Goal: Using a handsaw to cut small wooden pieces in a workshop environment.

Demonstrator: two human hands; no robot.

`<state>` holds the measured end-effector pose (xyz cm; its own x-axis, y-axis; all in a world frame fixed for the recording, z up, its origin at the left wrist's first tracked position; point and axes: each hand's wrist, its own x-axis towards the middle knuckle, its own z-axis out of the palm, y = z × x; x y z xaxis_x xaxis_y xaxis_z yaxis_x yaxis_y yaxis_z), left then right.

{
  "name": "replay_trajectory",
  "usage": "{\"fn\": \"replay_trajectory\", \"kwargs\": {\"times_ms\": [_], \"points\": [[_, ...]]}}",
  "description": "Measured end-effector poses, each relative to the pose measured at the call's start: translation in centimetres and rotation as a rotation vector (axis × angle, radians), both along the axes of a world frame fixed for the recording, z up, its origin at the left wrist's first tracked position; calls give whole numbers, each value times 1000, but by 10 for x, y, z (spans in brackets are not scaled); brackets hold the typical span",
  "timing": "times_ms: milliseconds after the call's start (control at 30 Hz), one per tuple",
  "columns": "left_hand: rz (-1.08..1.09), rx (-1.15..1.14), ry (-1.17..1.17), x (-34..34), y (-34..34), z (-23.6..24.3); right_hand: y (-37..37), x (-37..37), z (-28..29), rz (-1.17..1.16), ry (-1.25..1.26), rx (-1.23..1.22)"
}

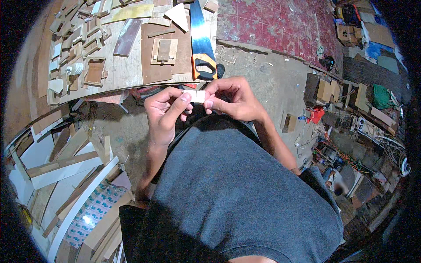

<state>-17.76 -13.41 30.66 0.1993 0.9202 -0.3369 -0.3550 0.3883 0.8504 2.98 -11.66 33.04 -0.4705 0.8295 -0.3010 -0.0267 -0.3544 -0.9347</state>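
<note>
A small pale block or pair of pieces [197, 96] with a thin dark line down its middle is held between both hands, in front of the workbench's edge. My left hand [169, 109] pinches its left end between thumb and fingers. My right hand [230, 98] grips its right end, thumb toward me and fingers curled behind. Just beyond them on the bench, an orange-and-black handled saw [202, 61] lies along the right edge, and a small wooden panel assembly [164, 51] rests on a brown board [153, 74].
The bench [127, 74] holds several small wood pieces. Offcuts and boards [61, 173] pile at lower left. A grey floor [280, 74] and a red tiled area [272, 26] lie to the right, with boxes, tools and clutter [368, 101] along the far right.
</note>
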Motion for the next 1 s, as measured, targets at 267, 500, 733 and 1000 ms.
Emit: {"fn": "replay_trajectory", "kwargs": {"times_ms": [267,500,733,1000], "points": [[-18,-9,30,3,-13,4,-9,8,-6,14,1,64],[-66,6,41,4,-22,3,-20,1,-12,1,-17,148],[-63,67,89,9,-31,8,-30,-2,-23,-65,-72,169],[19,367,480,12,-38,3,-36,-5,-25,-146,-381,486]]}}
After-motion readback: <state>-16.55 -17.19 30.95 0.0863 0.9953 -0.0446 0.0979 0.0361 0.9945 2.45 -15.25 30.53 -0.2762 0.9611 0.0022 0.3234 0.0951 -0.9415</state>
